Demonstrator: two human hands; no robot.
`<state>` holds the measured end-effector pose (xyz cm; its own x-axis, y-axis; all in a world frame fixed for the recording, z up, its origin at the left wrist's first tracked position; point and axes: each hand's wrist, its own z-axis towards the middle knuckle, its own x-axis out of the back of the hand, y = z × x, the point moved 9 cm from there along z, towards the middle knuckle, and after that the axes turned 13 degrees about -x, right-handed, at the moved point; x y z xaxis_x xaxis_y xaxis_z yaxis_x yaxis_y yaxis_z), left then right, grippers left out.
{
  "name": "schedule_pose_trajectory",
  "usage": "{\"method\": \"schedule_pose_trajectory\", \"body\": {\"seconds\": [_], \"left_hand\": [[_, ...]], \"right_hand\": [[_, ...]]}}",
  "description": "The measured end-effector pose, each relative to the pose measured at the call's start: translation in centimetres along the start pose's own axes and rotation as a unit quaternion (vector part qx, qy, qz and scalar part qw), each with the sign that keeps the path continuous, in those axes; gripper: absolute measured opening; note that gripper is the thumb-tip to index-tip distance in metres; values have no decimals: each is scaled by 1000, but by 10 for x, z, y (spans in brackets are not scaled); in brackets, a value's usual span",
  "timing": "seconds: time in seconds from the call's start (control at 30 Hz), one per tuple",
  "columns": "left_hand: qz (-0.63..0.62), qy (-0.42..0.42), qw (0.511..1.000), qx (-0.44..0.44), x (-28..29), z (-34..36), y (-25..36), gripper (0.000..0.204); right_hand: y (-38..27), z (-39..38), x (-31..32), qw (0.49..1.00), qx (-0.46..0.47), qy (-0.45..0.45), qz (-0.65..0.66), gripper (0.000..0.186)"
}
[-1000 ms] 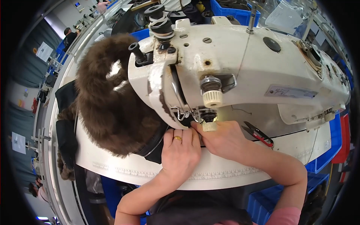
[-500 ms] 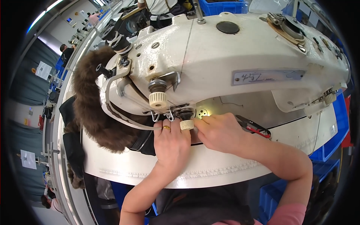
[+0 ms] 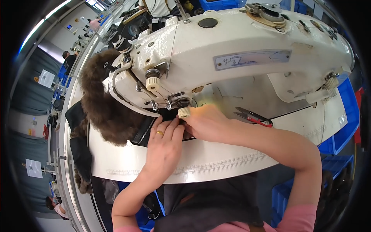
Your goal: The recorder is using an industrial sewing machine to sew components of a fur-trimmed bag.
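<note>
A strip of black fabric (image 3: 148, 129), joined to a mass of shaggy dark brown faux fur (image 3: 102, 104), lies on the desk (image 3: 216, 160) under the head of a cream-white industrial sewing machine (image 3: 239, 50), just left of centre. The left hand (image 3: 164, 145) lies flat on this fabric with fingers extended and close together, pressing down rather than gripping; a gold ring sits on one finger. The right hand (image 3: 206, 123) rests just beside it, touching it at the fingertips, its fingers curled down onto the fabric close to the needle area, below a small ribbed cream knob (image 3: 184, 112). Whether it pinches the fabric cannot be told, since the fingertips are hidden.

The fur is long-piled and matted, spilling off the far left edge of the desk, where more dark fabric (image 3: 79, 150) hangs down. The desk top is smooth and off-white, with a printed ruler scale (image 3: 216, 165) along its near curved edge. The machine body is glossy enamel, chipped in places, with metal thread guides at its left end. To the right of the right hand, a pair of thread snips (image 3: 253, 116) with red-and-black handles lies on the desk. Blue plastic bins (image 3: 340, 135) stand at the far right; their contents are not visible.
</note>
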<state>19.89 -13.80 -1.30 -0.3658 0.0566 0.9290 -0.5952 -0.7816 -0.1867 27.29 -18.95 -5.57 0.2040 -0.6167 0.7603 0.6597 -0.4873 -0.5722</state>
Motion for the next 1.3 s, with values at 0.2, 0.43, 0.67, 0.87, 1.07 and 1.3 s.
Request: {"method": "schedule_pose_trajectory", "body": {"seconds": [0.2,0.43,0.67,0.87,1.07,1.3], "left_hand": [[35,-37,996,-73,32,4,-15,30],[-24,-177,975,-131,18,8,-26,32],[63,-51,988,-133,28,-39,-11,36],[45,-21,989,-138,26,-45,-12,34],[59,-10,986,-157,22,-52,-5,30],[37,36,987,-152,33,-68,8,32]], "right_hand": [[-4,1,-7,997,-57,45,-11,12],[1,-7,1,995,-21,82,56,10],[-3,-7,-5,998,-3,57,0,12],[-36,-21,-9,975,145,111,-124,18],[-46,3,-24,985,107,-38,-133,19],[-62,12,-23,978,124,-52,-160,11]]}}
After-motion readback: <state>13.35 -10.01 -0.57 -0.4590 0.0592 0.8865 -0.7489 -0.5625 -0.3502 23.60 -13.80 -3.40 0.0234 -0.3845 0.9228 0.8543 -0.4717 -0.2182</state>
